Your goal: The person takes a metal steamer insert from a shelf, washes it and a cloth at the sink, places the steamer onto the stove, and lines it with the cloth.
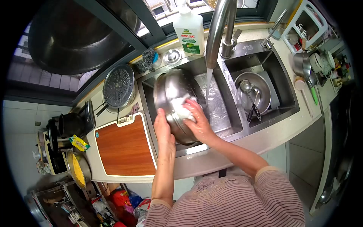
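A large stainless steel pot (168, 89) is tipped on its side in the left basin of the sink (236, 130). My left hand (164, 128) grips the near left side of the pot, some of its fingers hidden. In my right hand (198, 123) is a wet white cloth (183, 108), pressed against the pot's outer wall. Water runs from the faucet (213, 53) just right of the pot and falls into the same basin.
In the right basin sits a steel bowl (266, 85) with a ladle (246, 86). A wooden cutting board (123, 149) lies left of the sink. Behind it stand a detergent bottle (189, 32) and scrubbers (145, 60). A brush (300, 85) rests on the right counter.
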{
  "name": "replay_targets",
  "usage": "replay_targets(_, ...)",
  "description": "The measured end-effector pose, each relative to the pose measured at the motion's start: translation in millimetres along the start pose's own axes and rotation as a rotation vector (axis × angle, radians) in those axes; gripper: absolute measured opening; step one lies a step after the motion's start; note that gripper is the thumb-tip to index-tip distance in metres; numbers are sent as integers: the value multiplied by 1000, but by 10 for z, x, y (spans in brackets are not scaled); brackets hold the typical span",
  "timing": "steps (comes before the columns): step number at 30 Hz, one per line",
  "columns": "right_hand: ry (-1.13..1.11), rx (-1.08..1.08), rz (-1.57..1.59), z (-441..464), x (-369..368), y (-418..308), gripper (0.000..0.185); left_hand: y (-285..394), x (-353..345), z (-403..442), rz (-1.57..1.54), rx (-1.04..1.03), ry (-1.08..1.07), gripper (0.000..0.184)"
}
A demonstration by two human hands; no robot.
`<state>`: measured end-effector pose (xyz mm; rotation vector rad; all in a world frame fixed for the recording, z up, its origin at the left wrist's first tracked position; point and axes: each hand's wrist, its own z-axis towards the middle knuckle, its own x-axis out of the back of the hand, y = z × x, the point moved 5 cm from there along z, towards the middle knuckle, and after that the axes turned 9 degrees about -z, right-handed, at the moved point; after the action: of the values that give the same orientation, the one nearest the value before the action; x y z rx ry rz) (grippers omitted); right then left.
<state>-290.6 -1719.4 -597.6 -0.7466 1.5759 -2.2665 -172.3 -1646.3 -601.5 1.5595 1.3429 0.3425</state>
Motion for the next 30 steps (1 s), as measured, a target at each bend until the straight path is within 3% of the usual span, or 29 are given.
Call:
replay_targets(3, 11, 311, -368, 435, 54, -556, 36, -14, -175, -126, 183, -86, 6, 25)
replay_targets(5, -64, 293, -580, 659, 37, -560, 34, -68, -143, -138, 247, -90, -75, 26)
replay_targets(8, 112, 131, -499, 1026, 216, -280, 25, -98, 106, -149, 489, -168, -167, 29)
replay_targets(9, 92, 48, -498, 1202, 269, 18, 25, -54, 116, -190, 431, -153, -185, 29)
replay_targets(10, 22, -244, -428, 1255, 476, 18, 32, 25, 115, -278, 376, -134, -197, 30)
replay_targets(11, 49, -216, -214, 1318, 548, 288, 34, 104, 117, -356, 319, -114, -204, 31)
replay_targets(12, -68, -350, -84, 1399, 528, 593, 37, 186, 146, -385, 320, -80, -208, 31)
replay_targets(15, -105, -529, 64, 1452, 546, 1457, 33, 384, 295, -349, 341, -93, -230, 31)
replay_targets(17, -112, -811, 472, 1116, 417, 1890, 33, 445, 348, -316, 246, -89, -227, 30)
replay_targets(19, -215, -1014, 470, 564, 305, 2251, 45, 494, 227, -331, 94, -71, -192, 30)
replay_targets(21, -261, -1188, 726, 29, 99, 2255, 43, 432, 172, -294, -60, -32, -86, 33)
replay_targets(23, -202, -1407, 727, -384, 10, 2202, 40, 291, 58, -275, -164, 46, 2, 37)
replay_targets(26, 120, -1360, 646, -499, 66, 2307, 34, 221, -133, -198, -274, 73, 11, 39)
replay_targets(30, 282, -1054, 427, -572, 371, 1980, 20, 128, -281, -53, -419, 86, 65, 38)
